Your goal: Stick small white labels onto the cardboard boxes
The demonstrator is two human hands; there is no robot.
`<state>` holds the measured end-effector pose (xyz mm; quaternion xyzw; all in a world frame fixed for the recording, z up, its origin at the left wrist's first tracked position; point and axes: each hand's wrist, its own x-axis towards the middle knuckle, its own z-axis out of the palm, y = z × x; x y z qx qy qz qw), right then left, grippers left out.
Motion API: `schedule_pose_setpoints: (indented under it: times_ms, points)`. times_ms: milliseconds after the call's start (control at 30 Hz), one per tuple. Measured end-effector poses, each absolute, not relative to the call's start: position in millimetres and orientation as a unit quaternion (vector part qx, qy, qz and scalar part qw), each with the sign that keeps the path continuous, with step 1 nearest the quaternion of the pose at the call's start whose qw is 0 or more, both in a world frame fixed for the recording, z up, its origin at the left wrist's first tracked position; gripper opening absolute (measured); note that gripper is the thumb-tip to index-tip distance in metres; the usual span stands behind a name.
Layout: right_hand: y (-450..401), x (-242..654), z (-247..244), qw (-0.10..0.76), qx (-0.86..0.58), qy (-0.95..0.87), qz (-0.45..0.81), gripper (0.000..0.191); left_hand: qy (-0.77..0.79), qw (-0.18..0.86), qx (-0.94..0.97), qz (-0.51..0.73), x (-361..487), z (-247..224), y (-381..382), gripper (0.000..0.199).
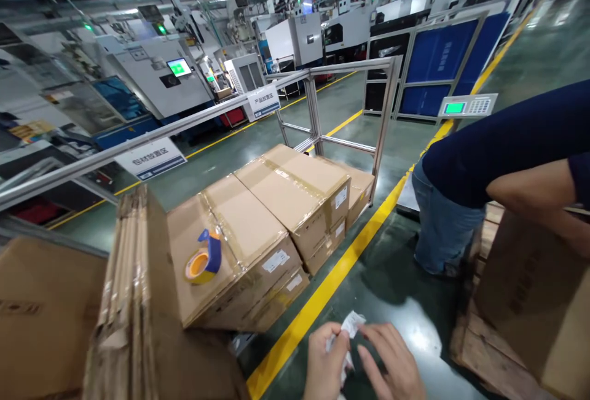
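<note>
Low in the head view, my left hand point(322, 357) pinches a crumpled white piece point(353, 324), perhaps paper or thin plastic; its exact kind does not show. Part of it hangs below my left fingers. Close on its right side is my right hand point(393, 360), thumb and fingers apart, with the fingertips near or touching the white piece's edge. Ahead and to the left, a tape dispenser point(212, 254) with a blue body and a yellow roll lies on a taped cardboard box point(249, 212).
Flattened cartons point(131, 252) stand upright at the left. A metal rail frame point(318, 111) runs behind the stacked boxes. A yellow floor line point(332, 271) passes beside them. At the right, a person point(452, 203) bends over a carton point(520, 277) on a wooden pallet point(488, 351).
</note>
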<state>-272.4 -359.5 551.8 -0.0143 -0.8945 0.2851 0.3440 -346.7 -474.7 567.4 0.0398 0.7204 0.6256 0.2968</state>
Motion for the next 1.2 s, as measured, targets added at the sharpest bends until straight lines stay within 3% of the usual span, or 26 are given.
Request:
schedule_pose_setpoints:
  times_ms: [100,200,367,533,833,1200]
  points:
    - [-301.2,-295.4,534.9,0.283,-0.088,-0.873,0.388,0.035,0.746,0.271,0.072,0.604,-367.0,555.0,-427.0,0.046]
    - [-229.6,-327.7,523.8,0.212,-0.099,-0.850,0.471,0.017,0.766,0.234,0.093,0.591,-394.1,542.9,-366.2,0.042]
    - [-112.3,-392.1,502.6,0.154,-0.078,-0.838,0.518,0.031,0.792,0.195,0.117,0.567,-451.8,519.0,-260.0,0.034]
    - [-35.8,-475.1,440.4,0.154,-0.106,-0.830,0.526,0.035,0.820,0.149,0.107,0.543,-522.9,464.4,-179.0,0.027]
    - [-2.3,-626.7,305.5,0.225,-0.129,-0.819,0.512,0.026,0.870,0.000,-0.013,0.492,-650.6,333.1,-105.5,0.026]
    - [-9.2,-661.8,254.6,0.226,-0.151,-0.799,0.536,0.023,0.857,-0.057,-0.106,0.501,-668.3,294.2,-82.3,0.042]
